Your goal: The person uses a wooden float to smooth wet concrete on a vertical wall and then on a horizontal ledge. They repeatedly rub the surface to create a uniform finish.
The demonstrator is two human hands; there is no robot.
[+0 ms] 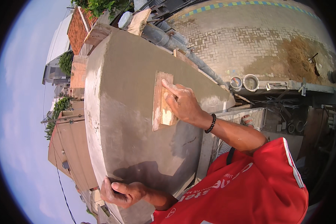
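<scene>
Wooden float [159,103] | axis 12-to-6 | right hand [184,103], nearer, gripping it | left hand [124,193] (curled, seemingly empty) at 7 o'clock

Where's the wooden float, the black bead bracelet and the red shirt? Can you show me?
Wooden float [158,100]: head view, on the flat left part of its board.
Black bead bracelet [212,124]: head view, on the beads midway along.
Red shirt [252,190]: head view, on the cloth near its middle.
</scene>
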